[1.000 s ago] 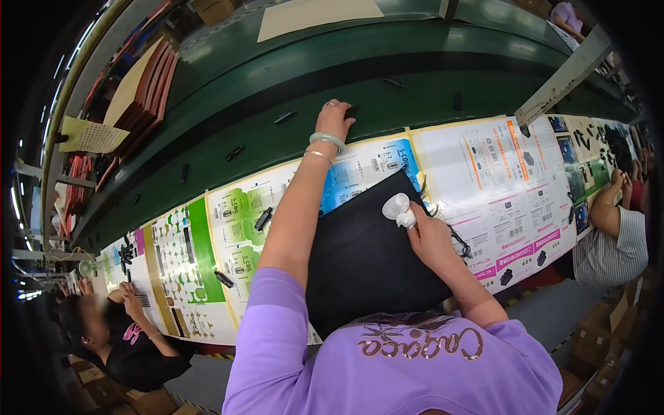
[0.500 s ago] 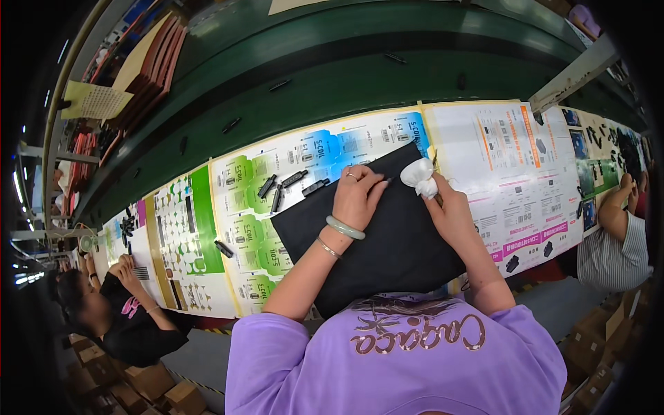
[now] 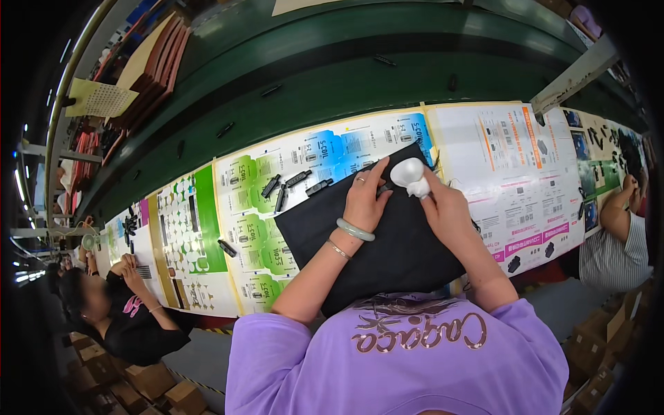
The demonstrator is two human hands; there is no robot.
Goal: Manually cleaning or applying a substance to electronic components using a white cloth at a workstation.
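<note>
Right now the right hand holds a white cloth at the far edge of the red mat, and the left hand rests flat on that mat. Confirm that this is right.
One thing is wrong: the mat is black, not red. The head view shows the right hand holding the white cloth at its far edge, and the left hand resting on it.

left hand (image 3: 364,200) flat, right hand (image 3: 446,211) gripping

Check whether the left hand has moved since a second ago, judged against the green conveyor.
Yes. The left hand has drawn back from the green conveyor toward the person, and now rests on the black mat beside the right hand.
</note>
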